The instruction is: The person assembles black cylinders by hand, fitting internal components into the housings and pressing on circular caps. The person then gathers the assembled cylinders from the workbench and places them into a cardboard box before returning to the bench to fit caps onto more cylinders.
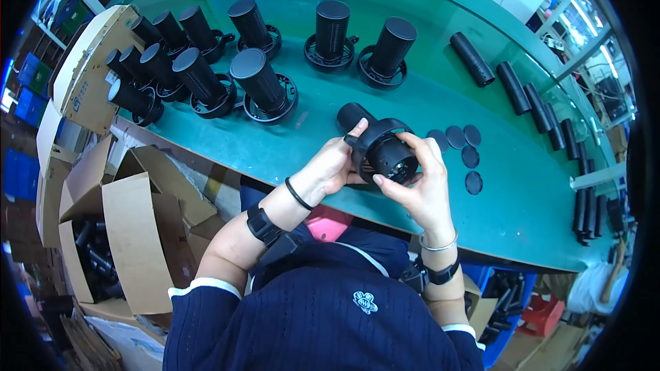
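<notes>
Two hands of yours hold one black ringed cylinder [394, 158] over the bench [524, 189], near the middle of its front edge. Your left hand [335, 159] has its fingers curled partway around the ring and the rear of the piece, thumb up along the side; what grips underneath is hidden. Your right hand [425, 182] spans the nearer end, its fingers parted in a wide curve, with the index finger above and the thumb below. That end faces the bench's front right and shows small inner parts, too small to tell.

Five thin black discs [470, 157] lie on the bench just right of its middle. About a dozen standing ringed cylinders [264, 88] crowd the bench's far left and far middle. Plain black tubes [472, 60] lie in a row along the bench's right side. Below the bench's left front, an open cardboard box [143, 233] holds black parts; below its right front you have a blue crate [529, 288] of similar pieces beside a red stool [540, 315].
</notes>
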Tool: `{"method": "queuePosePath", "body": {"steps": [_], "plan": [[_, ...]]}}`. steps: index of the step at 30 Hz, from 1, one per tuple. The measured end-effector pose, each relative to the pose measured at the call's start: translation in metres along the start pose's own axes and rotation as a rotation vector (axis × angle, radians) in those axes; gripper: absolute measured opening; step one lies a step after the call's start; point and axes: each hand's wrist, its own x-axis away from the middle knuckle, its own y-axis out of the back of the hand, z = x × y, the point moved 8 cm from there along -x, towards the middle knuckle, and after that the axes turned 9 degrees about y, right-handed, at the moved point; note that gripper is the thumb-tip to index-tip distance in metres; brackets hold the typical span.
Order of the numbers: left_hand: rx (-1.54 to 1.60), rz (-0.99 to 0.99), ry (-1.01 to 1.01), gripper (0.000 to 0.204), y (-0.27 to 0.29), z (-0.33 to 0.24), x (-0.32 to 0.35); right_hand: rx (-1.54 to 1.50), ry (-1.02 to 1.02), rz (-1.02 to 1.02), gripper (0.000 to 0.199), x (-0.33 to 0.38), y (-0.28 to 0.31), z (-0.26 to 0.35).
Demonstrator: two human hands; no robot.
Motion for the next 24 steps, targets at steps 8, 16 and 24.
{"method": "queuePosePath", "body": {"steps": [8,16,24], "plan": [[0.072,-0.073,0.0,0.048,-0.003,-0.001,0.0,-0.224,-0.168,-0.149,0.055,-0.002,0.0,-0.013],[0.098,-0.027,-0.003,0.042,0.007,0.002,-0.006,-0.413,-0.254,-0.141,0.061,0.012,-0.01,-0.03],[-0.127,-0.129,-0.308,0.056,0.0,-0.022,0.015,-0.885,-0.415,-0.197,0.06,0.033,-0.019,-0.053]]}}
